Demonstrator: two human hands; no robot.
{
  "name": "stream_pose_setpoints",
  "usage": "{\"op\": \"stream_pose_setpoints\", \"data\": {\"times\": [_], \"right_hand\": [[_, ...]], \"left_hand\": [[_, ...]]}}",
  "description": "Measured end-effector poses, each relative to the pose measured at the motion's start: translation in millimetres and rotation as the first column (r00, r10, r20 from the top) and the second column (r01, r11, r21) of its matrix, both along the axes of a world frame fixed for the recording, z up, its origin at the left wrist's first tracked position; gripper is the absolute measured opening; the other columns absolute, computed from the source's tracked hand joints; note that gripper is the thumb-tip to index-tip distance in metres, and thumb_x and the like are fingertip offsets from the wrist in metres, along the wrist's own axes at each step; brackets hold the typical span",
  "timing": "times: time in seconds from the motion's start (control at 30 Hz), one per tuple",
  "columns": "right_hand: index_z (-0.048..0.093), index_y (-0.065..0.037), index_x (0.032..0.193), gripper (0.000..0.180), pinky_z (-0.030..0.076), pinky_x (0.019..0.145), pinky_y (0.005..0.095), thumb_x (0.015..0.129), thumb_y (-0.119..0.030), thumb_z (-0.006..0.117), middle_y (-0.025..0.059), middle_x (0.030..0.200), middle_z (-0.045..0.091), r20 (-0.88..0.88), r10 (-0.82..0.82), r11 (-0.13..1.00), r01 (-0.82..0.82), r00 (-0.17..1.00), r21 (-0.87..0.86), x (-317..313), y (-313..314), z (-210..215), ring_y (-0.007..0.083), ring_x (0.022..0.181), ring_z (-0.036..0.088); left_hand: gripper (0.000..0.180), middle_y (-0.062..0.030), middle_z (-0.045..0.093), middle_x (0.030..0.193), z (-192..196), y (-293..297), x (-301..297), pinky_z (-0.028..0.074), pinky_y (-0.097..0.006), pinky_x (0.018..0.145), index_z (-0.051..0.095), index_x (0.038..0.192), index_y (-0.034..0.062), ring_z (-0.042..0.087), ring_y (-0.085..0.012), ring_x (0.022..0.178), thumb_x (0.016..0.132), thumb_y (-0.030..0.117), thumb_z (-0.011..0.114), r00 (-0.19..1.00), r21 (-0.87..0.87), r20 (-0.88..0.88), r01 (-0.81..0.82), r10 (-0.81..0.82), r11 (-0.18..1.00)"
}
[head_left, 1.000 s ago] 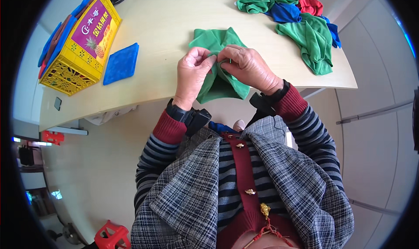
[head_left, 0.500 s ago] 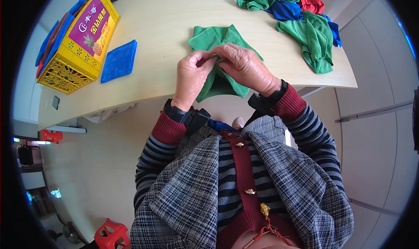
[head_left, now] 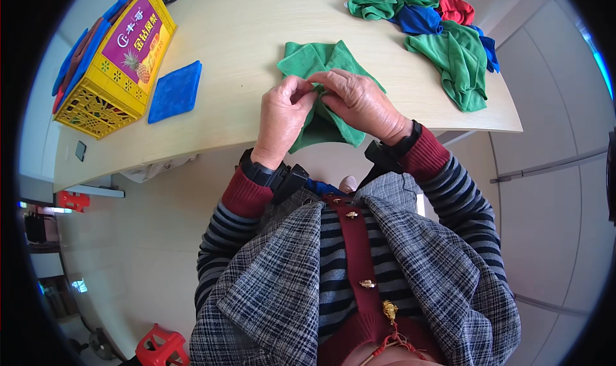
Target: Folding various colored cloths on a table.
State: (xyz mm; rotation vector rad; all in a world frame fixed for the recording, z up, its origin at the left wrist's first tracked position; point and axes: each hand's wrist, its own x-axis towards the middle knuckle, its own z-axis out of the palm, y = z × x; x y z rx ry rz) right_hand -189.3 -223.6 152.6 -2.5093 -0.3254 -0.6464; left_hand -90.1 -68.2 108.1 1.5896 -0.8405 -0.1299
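A green cloth [head_left: 330, 58] lies at the table's front edge, its near part hanging slightly over it. Both my hands meet above its middle. My left hand [head_left: 282, 112] pinches a bit of the cloth between thumb and forefinger. From the other side my right hand [head_left: 362, 103] closes its fingertips on the same raised spot. The exact fold between the fingers is mostly hidden by the fingers themselves. A flat, folded blue cloth [head_left: 174, 92] rests to the left of my hands.
A yellow plastic crate [head_left: 106, 103] with folded cloths inside stands on the table's left. At the far right lies a loose heap of cloths, with a green one [head_left: 459, 64], a blue one [head_left: 418, 19] and a red one [head_left: 457, 9]. Red stools [head_left: 162, 345] stand on the floor.
My hands stay over the same spot of the green cloth, with the fingers shifting only slightly. The view has moved a little; the other things keep their places.
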Motion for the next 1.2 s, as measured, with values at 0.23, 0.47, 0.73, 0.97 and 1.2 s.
{"op": "stream_pose_setpoints", "data": {"times": [0.23,0.47,0.73,0.97,1.2], "right_hand": [[0.063,-0.006,0.122,0.040,0.056,0.078,0.0400,0.083,-0.002,0.068,0.0146,0.101,0.069,0.038,0.012,0.999,-0.014,0.999,0.033,6,-1,-6,0.0348,0.091,0.068],[0.064,-0.003,0.114,0.029,0.057,0.080,0.0411,0.085,-0.005,0.064,0.0158,0.104,0.069,0.016,0.001,0.999,-0.002,1.000,0.035,9,-1,-7,0.0363,0.094,0.068],[0.067,-0.002,0.104,0.019,0.056,0.077,0.0419,0.086,-0.007,0.064,0.0168,0.097,0.069,-0.043,-0.008,0.999,0.011,0.999,0.052,17,-2,-15,0.0373,0.090,0.067],[0.067,-0.002,0.101,0.016,0.055,0.072,0.0383,0.085,-0.004,0.067,0.0161,0.090,0.068,0.019,-0.060,0.998,0.060,0.998,0.015,22,-15,-8,0.0343,0.082,0.068],[0.067,-0.002,0.099,0.011,0.054,0.069,0.0317,0.088,-0.003,0.067,0.0114,0.085,0.067,0.143,-0.133,0.991,0.127,0.981,0.050,24,-35,29,0.0220,0.076,0.067]], "left_hand": [[0.007,-0.0154,0.069,0.083,3,0,-1,0.052,-0.033,0.064,0.066,0.090,-0.0038,0.066,-0.0215,0.068,0.088,0.001,0.070,0.972,-0.029,0.235,-0.021,0.027,0.999],[0.006,-0.0147,0.068,0.080,6,1,-2,0.051,-0.033,0.062,0.068,0.091,-0.0029,0.064,-0.0208,0.065,0.088,0.001,0.071,0.963,-0.068,0.268,-0.024,0.041,0.997],[0.010,-0.0115,0.067,0.074,-3,3,6,0.050,-0.031,0.061,0.068,0.090,-0.0022,0.063,-0.0182,0.062,0.087,0.004,0.074,0.997,-0.003,0.067,-0.025,0.025,1.000],[0.017,-0.0070,0.065,0.084,0,16,-25,0.053,-0.036,0.078,0.066,0.092,0.0047,0.064,-0.0215,0.083,0.082,0.013,0.077,0.724,0.117,0.690,-0.127,0.011,0.985],[0.017,-0.0102,0.062,0.090,-51,41,-43,0.039,-0.051,0.107,0.064,0.085,0.0051,0.058,-0.0294,0.108,0.079,0.018,0.074,0.426,0.464,0.833,-0.190,-0.353,0.865]]}}
